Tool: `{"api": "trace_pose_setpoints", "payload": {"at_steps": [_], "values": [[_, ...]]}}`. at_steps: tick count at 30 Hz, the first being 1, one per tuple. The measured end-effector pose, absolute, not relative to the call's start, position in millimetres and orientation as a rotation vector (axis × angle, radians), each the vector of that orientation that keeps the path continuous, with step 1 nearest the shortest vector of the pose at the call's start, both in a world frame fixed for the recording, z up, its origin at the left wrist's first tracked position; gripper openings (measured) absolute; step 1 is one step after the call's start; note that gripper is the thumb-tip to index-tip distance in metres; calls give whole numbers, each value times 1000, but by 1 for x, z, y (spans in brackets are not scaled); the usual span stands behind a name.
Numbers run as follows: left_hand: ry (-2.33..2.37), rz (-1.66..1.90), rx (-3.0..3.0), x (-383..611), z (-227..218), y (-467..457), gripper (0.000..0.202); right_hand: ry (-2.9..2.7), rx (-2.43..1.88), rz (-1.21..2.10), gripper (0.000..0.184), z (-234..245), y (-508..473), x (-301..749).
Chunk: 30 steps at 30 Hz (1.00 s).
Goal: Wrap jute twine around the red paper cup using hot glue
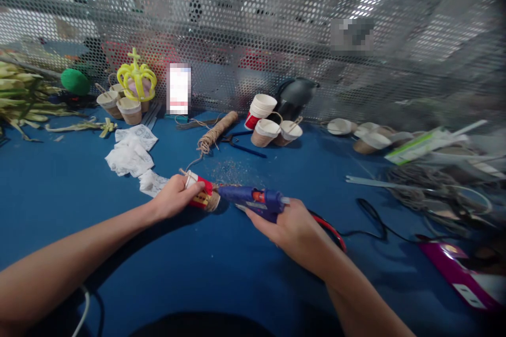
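My left hand [174, 196] is wrapped round a red and white paper cup [201, 196] that lies on its side on the blue table [59, 189]. Brown twine covers the cup's lower part. My right hand [286, 226] grips a blue glue gun [255, 199]. Its nozzle points left and touches the twine-wrapped end of the cup. A red and black cord [336, 231] runs from the gun off to the right.
A twine spool [215, 131], scissors [237, 143], stacked and twine-wrapped paper cups [272, 126], white tissue [130, 155], a yellow crown [137, 80] and green leaves [23, 95] lie near the perforated metal screen [253, 21]. Cables and packets [435, 184] crowd the right.
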<state>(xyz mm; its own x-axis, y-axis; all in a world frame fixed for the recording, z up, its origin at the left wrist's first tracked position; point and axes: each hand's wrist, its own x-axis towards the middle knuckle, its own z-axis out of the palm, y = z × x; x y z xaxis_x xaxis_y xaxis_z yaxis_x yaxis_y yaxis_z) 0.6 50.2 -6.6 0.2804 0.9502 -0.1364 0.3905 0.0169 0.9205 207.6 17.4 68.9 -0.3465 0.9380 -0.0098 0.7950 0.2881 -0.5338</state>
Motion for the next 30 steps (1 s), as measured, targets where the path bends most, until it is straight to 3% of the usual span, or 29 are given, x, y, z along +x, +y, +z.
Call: {"api": "trace_pose_setpoints", "payload": {"at_steps": [3,8,17,21,27,30], "values": [[1248,711,1538,0,-7,50,34,-2423,-1454,418,19,64,16,212],[1234,716,1515,1,-5,51,34,-2678,-957,-386,38,51,12,227],[1198,720,1530,1,-8,50,35,-2668,-892,-603,44,58,11,220],[1192,698,1639,-1,-10,47,36,-2660,-961,-372,41,58,14,221],[1149,693,1860,-4,-11,45,38,-2378,-1425,355,22,64,18,214],[1123,721,1910,-3,-11,45,37,-2285,-1517,524,18,65,20,211]]}}
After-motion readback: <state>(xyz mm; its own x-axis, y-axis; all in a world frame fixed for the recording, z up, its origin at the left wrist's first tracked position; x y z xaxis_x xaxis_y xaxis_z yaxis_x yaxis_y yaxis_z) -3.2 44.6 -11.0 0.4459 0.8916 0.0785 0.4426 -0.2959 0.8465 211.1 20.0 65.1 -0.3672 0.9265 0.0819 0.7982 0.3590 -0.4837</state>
